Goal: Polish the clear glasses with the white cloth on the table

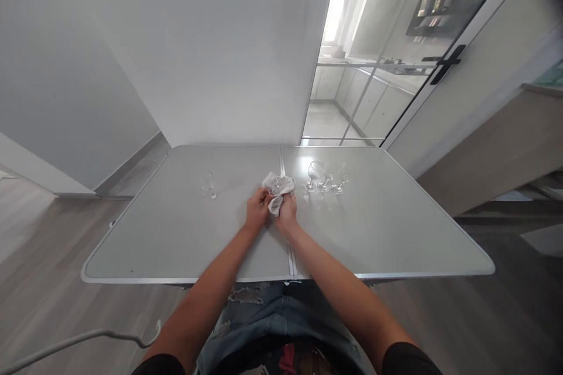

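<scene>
Over the middle of a grey folding table (176,234), my left hand (257,212) and my right hand (287,213) are close together. A white cloth (278,188) is bunched around a small clear glass (277,183) between them. My right hand grips the cloth, and my left hand's fingers pinch the glass at its near side. Most of that glass is hidden by the cloth.
Three clear stemmed glasses (324,177) stand in a cluster right of my hands. A single clear glass (208,184) stands to the left. A white wall rises behind the table, with a glass sliding door (396,58) at the back right. A white cable (79,340) lies on the floor, lower left.
</scene>
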### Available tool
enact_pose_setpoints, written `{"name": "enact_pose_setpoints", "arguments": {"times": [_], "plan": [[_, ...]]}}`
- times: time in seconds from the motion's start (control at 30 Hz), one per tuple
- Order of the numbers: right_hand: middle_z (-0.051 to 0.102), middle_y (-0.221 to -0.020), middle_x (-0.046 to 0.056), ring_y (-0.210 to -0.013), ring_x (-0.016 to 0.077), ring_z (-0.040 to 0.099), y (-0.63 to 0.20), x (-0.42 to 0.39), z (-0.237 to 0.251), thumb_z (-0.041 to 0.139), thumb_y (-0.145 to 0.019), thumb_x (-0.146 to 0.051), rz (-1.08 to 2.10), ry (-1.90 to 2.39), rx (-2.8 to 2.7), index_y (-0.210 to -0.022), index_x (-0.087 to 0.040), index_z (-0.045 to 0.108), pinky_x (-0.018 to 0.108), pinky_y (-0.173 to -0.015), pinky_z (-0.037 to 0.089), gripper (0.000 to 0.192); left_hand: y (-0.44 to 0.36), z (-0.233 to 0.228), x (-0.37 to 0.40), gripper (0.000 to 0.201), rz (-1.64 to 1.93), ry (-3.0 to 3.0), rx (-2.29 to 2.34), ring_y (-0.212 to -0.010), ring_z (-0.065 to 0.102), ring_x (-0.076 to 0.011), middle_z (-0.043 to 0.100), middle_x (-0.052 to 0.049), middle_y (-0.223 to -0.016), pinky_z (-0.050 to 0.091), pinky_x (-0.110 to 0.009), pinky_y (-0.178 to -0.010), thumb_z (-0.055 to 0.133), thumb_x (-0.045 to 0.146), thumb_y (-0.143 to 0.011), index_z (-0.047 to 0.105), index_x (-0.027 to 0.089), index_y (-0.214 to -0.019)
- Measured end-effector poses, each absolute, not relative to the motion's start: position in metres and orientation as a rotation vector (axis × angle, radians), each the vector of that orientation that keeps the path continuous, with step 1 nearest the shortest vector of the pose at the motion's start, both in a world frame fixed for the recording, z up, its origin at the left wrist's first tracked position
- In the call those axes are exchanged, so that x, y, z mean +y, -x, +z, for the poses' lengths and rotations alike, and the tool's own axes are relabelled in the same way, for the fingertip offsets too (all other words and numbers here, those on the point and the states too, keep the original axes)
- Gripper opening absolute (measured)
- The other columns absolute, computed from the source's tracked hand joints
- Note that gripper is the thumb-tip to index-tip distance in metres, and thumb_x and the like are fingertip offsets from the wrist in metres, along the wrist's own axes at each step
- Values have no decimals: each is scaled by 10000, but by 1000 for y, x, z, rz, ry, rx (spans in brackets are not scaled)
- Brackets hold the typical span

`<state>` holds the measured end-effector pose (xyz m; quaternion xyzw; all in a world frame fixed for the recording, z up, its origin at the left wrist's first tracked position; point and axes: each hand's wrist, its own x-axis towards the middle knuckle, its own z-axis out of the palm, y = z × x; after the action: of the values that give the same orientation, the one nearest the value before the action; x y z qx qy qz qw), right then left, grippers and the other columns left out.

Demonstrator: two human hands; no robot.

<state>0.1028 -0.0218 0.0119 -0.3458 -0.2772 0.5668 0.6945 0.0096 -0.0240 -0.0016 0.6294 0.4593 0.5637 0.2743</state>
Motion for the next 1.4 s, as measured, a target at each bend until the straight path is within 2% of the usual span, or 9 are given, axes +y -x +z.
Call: {"name": "enact_pose_setpoints", "arguments": {"times": [0.37,0.53,0.67,0.9,1.0,1.13,1.2,1.27,1.4], "plan": [[700,-972,51,-892,220,621,-148,-11,11,633,-856,-419,1011,1028,-1605,-1090,-194,619,360,-860,477,325,-3,0,-23,202,1645,-1898,1154,-685,493,-144,525,-22,-744,387,-276,-631,559,205,-890,628,178,-702],[640,-717,15,-649,156,552,-155,-11,3,712,-774,-535,1398,976,-1353,-814,-168,647,291,-651,447,375,-7,6,-20,215,1741,-1458,1067,-831,571,-164,615,-47,-904,452,-280,-763,650,409,-898,646,197,-933],[603,-637,4,-558,126,499,-148,-15,0,794,-684,-576,1792,868,-1049,-738,-178,619,259,-542,396,438,-6,10,-19,613,1439,-1143,702,-982,664,-237,691,-130,-1153,502,-343,-862,721,579,-803,601,190,-1262],[620,-712,10,-597,145,546,-149,-20,15,761,-749,-547,1878,745,-1113,-929,-187,626,275,-575,437,425,-3,9,-18,594,1438,-1012,609,-1058,693,-275,690,-176,-1241,531,-372,-916,784,504,-777,640,157,-1238],[640,-792,14,-659,166,565,-153,-21,21,675,-836,-483,1576,810,-1404,-1071,-210,597,290,-632,446,369,-3,5,-16,600,1491,-1044,627,-1103,680,-288,696,-175,-1228,516,-400,-973,806,492,-757,645,158,-1228],[664,-864,69,-770,204,566,-154,-22,20,522,-890,-280,783,1115,-1848,-984,-188,602,325,-756,419,154,-5,2,-14,617,1572,-1104,653,-1208,628,-291,685,-165,-1246,470,-407,-1054,869,409,-703,637,173,-1224],[663,-853,81,-777,209,563,-151,-22,18,488,-887,-249,639,1166,-1876,-927,-185,598,336,-785,405,134,-5,3,-14,603,1574,-1101,640,-1210,625,-284,681,-163,-1253,470,-399,-1050,857,403,-721,627,178,-1231],[638,-774,54,-722,191,549,-148,-21,15,506,-892,-317,812,1133,-1787,-838,-191,579,317,-737,406,156,-5,4,-15,590,1564,-1073,623,-1189,635,-276,685,-159,-1245,482,-380,-1025,847,421,-730,633,175,-1221],[592,-652,14,-606,161,543,-148,-19,17,637,-800,-505,1676,883,-1449,-755,-192,549,285,-603,418,329,0,7,-18,625,1476,-1035,614,-1049,689,-256,687,-171,-1246,537,-333,-881,832,495,-724,650,159,-1218]]}}
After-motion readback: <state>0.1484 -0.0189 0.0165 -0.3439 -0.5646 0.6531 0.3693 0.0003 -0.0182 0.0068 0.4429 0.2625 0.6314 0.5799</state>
